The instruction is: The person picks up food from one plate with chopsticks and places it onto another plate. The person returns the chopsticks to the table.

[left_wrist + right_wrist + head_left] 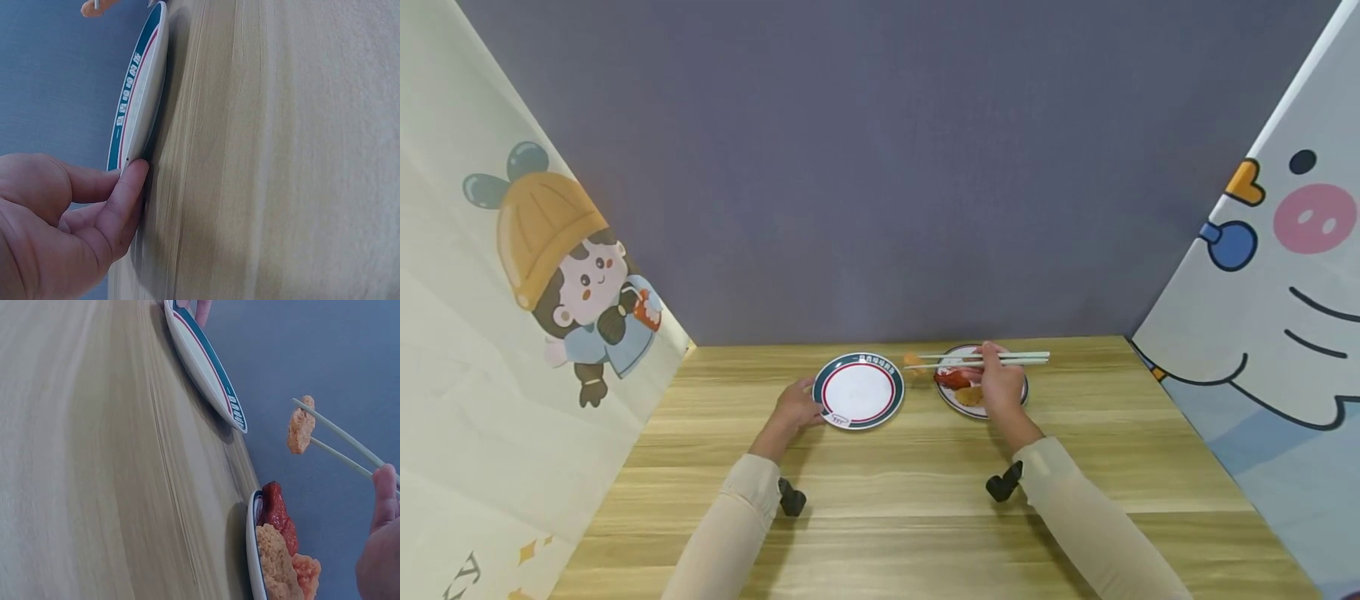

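Note:
With thumb and fingers, my left hand [797,406] pinches the near-left rim of a white plate [859,392] banded in green and red. In the left wrist view the plate [145,94] appears edge-on, close over the wood. Pale chopsticks [1026,358] are gripped in my right hand [1002,387]. Between their tips is a fried chicken nugget [300,425], raised in the gap between the two plates. Below my right hand stands a second plate [251,550] with a dark-rimmed edge. It bears a glossy red chicken piece [278,515] and breaded pieces [275,565]; my hand partly covers it in the head view.
Both plates are near the back edge of the wooden table [880,517]. A grey-blue panel [880,183] rises behind them, and printed cartoon panels flank the table. Black wrist mounts [792,497] hang under both sleeves.

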`<state>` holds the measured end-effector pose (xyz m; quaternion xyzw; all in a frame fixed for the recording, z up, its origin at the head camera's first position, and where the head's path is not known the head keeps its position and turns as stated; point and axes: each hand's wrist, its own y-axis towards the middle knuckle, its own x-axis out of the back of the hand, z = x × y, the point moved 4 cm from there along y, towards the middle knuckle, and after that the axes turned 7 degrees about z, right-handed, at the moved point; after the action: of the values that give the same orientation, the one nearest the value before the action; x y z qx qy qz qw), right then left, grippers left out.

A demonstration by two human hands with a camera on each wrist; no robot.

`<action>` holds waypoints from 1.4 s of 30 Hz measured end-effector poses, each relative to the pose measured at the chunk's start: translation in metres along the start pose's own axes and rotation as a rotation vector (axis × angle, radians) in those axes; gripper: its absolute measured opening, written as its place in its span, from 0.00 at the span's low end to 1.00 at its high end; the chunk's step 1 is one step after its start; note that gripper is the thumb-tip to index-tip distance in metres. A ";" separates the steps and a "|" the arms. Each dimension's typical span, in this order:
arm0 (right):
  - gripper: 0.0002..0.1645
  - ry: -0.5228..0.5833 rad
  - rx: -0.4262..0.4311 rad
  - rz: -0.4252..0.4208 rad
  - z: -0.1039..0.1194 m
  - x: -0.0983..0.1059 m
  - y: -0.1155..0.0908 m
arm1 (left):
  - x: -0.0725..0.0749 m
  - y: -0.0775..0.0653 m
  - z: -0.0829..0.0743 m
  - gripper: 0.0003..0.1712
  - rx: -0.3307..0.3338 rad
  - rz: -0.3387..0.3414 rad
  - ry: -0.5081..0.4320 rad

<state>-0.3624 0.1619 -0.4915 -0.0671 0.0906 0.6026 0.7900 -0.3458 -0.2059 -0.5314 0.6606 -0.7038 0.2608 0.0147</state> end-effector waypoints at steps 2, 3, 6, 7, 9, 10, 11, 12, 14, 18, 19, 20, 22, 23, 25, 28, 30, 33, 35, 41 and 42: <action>0.24 0.003 0.001 -0.005 0.001 0.001 0.000 | 0.000 -0.001 0.000 0.42 -0.003 0.001 -0.004; 0.23 0.005 0.000 -0.010 0.002 0.002 0.000 | 0.000 -0.001 0.000 0.42 -0.002 0.000 -0.002; 0.21 0.018 0.002 -0.023 0.003 0.005 0.000 | 0.000 -0.001 -0.001 0.41 -0.005 0.005 -0.007; 0.20 0.024 0.006 -0.027 0.003 0.006 0.000 | 0.000 -0.002 -0.001 0.41 -0.003 0.006 -0.007; 0.18 0.052 0.018 -0.039 0.003 0.008 0.001 | 0.000 -0.001 -0.001 0.41 -0.001 0.009 -0.009; 0.18 0.068 0.026 -0.044 0.004 0.010 0.001 | 0.000 -0.002 -0.001 0.42 -0.001 0.010 -0.009; 0.18 0.078 0.032 -0.050 0.004 0.011 0.001 | 0.000 -0.001 -0.001 0.42 0.002 0.008 -0.005; 0.19 0.094 0.042 -0.056 0.004 0.012 0.002 | 0.000 -0.001 0.000 0.42 0.003 0.006 -0.001; 0.19 0.110 0.051 -0.065 0.005 0.015 0.002 | 0.000 -0.001 0.000 0.42 0.003 0.003 0.010; 0.20 0.116 0.061 -0.070 0.005 0.021 0.004 | 0.001 0.001 0.000 0.42 0.004 -0.008 0.041; 0.20 0.117 0.064 -0.066 0.006 0.023 0.004 | 0.001 0.001 0.000 0.42 0.004 -0.009 0.042; 0.19 0.126 0.068 -0.063 0.006 0.025 0.004 | 0.001 0.002 0.000 0.42 0.006 -0.011 0.041; 0.17 0.147 0.067 -0.065 0.006 0.028 0.005 | 0.001 0.002 0.001 0.42 0.001 -0.009 0.030; 0.16 0.157 0.065 -0.066 0.006 0.030 0.005 | 0.000 0.002 0.001 0.42 -0.001 -0.009 0.023; 0.14 0.171 0.061 -0.066 0.006 0.034 0.006 | 0.000 0.002 0.001 0.43 0.000 -0.004 0.007; 0.11 0.148 0.050 -0.081 0.006 0.040 0.005 | -0.001 0.001 0.001 0.43 -0.007 0.001 -0.002; 0.11 0.128 0.038 -0.084 0.007 0.044 0.005 | -0.001 0.001 0.000 0.43 -0.010 0.003 -0.003; 0.11 0.127 0.039 -0.097 0.007 0.048 0.004 | -0.001 0.001 0.000 0.43 -0.011 0.003 -0.005; 0.12 0.146 0.047 -0.104 0.007 0.051 0.005 | -0.001 0.001 0.001 0.42 -0.008 0.003 -0.004; 0.12 0.169 0.096 -0.132 0.010 0.059 0.006 | -0.001 0.002 0.001 0.42 -0.008 0.007 -0.008; 0.12 0.170 0.096 -0.137 0.010 0.061 0.006 | -0.001 0.002 0.001 0.42 -0.008 0.007 -0.011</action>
<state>-0.3520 0.2228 -0.4953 -0.0858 0.1811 0.5343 0.8212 -0.3470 -0.2057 -0.5334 0.6594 -0.7074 0.2544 0.0123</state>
